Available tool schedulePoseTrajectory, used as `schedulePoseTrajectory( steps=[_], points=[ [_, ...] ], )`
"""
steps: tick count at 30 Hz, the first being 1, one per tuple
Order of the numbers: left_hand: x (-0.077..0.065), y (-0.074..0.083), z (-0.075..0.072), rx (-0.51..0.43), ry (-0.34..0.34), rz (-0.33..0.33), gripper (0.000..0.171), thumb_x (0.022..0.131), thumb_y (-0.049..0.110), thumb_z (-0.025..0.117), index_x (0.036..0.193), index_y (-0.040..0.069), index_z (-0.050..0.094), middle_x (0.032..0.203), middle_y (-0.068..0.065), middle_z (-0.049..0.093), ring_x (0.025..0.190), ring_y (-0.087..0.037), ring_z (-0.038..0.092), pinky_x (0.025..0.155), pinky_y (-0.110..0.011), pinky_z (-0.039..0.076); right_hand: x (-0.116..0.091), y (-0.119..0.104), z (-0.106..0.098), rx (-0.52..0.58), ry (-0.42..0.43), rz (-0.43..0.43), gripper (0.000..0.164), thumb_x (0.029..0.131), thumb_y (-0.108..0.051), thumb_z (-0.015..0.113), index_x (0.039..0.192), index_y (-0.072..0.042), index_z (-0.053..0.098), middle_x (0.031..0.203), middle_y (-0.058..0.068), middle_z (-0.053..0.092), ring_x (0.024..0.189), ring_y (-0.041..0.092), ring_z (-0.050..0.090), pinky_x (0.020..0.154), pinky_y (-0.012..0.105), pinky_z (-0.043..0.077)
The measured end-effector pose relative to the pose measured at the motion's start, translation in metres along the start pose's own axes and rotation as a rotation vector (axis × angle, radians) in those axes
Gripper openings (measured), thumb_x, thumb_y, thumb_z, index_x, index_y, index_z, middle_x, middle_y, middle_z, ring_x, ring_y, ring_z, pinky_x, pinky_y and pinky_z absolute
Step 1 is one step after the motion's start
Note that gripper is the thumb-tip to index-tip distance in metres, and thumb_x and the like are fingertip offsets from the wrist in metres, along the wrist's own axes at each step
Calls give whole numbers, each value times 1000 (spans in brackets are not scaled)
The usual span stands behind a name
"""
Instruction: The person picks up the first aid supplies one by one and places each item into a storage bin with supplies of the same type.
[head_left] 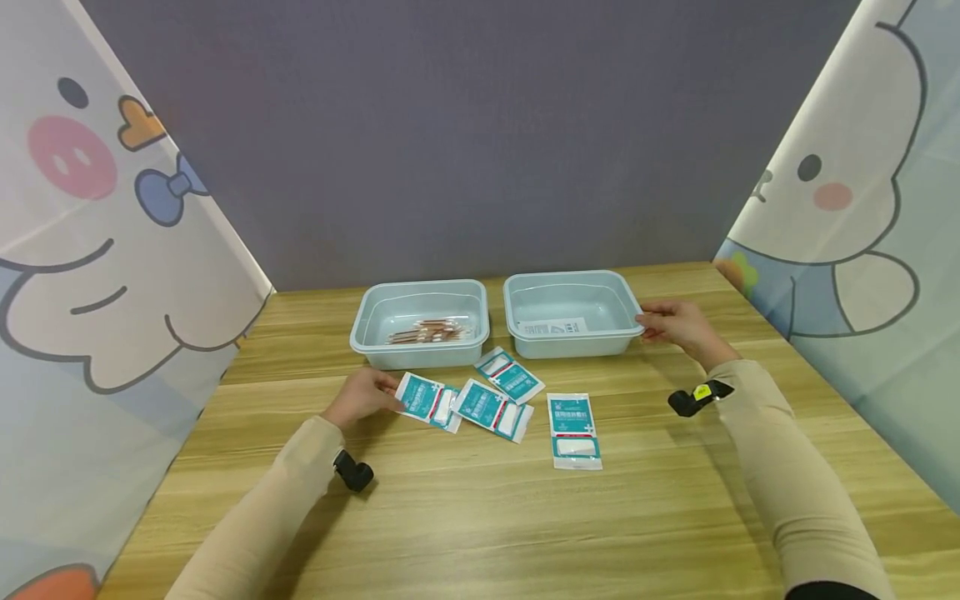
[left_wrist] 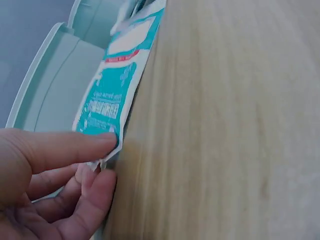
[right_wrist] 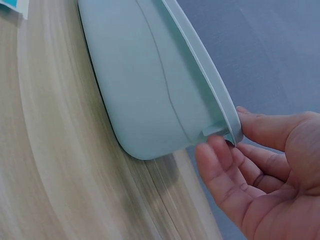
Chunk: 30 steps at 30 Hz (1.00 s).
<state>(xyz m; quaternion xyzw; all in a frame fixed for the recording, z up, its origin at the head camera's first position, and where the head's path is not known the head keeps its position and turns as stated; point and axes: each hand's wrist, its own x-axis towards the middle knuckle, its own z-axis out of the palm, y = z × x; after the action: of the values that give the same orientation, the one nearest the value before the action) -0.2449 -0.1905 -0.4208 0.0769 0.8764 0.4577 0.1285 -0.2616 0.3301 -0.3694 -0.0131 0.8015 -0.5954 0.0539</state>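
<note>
My left hand (head_left: 365, 397) pinches the near corner of a teal-and-white dressing packet (head_left: 420, 397); in the left wrist view the thumb (left_wrist: 95, 143) lies over the packet's end, with fingers beneath. That packet's far end meets a second dressing packet (head_left: 483, 406). At the right, my right hand (head_left: 681, 330) holds the rim of a pale blue-green plastic basin (head_left: 573, 345) at its right end. The right wrist view shows the thumb (right_wrist: 270, 129) above the rim and fingers curled below it. Inside this basin lies a white printed slip (head_left: 553, 326).
Left of that basin stands a matching basin (head_left: 420, 357) holding several brown-stemmed swabs (head_left: 431, 332) in clear wrap. Another dressing packet (head_left: 512, 377) lies in front of the two basins, and one more (head_left: 574, 433) lies apart at the right. A grey panel (head_left: 487, 142) rises behind the wooden table (head_left: 480, 525).
</note>
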Motion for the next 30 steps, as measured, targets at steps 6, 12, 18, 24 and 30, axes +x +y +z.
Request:
schedulePoseTrajectory(
  steps=[6, 12, 18, 24, 30],
  points=[
    [-3, -4, -8, -182, -86, -31, 22, 84, -6, 73, 101, -19, 67, 83, -9, 69, 67, -13, 64, 63, -27, 62, 0, 0, -1, 55, -13, 23, 54, 102, -3, 55, 140, 26, 30, 81, -4, 66, 70, 8, 66, 73, 28, 63],
    [-4, -4, -12, -312, -105, -83, 28, 89, -6, 68, 112, -21, 63, 84, -8, 70, 67, -13, 66, 65, -28, 63, 1, 1, -2, 156, -24, 49, 55, 102, 2, 52, 141, 27, 23, 81, 0, 66, 68, 8, 65, 70, 23, 62],
    [-10, 0, -16, -374, -103, -94, 30, 92, -5, 66, 116, -21, 61, 88, -9, 71, 72, -15, 69, 72, -30, 63, 1, 2, -3, 235, -31, 68, 55, 101, 5, 50, 142, 27, 21, 82, 4, 67, 67, 10, 67, 68, 22, 62],
    [-14, 9, -19, -390, -101, -90, 27, 91, -4, 68, 113, -18, 64, 87, -7, 71, 72, -13, 68, 73, -31, 63, 1, 1, -2, 269, -34, 80, 56, 100, 5, 52, 142, 27, 21, 82, 5, 68, 68, 12, 68, 70, 24, 62],
    [-15, 22, -23, -386, -97, -35, 25, 90, -4, 68, 111, -17, 65, 86, -5, 71, 75, -13, 69, 75, -30, 63, 2, 2, -3, 301, -36, 92, 56, 101, 5, 52, 143, 25, 22, 83, 6, 69, 69, 13, 69, 71, 25, 62]
  ],
)
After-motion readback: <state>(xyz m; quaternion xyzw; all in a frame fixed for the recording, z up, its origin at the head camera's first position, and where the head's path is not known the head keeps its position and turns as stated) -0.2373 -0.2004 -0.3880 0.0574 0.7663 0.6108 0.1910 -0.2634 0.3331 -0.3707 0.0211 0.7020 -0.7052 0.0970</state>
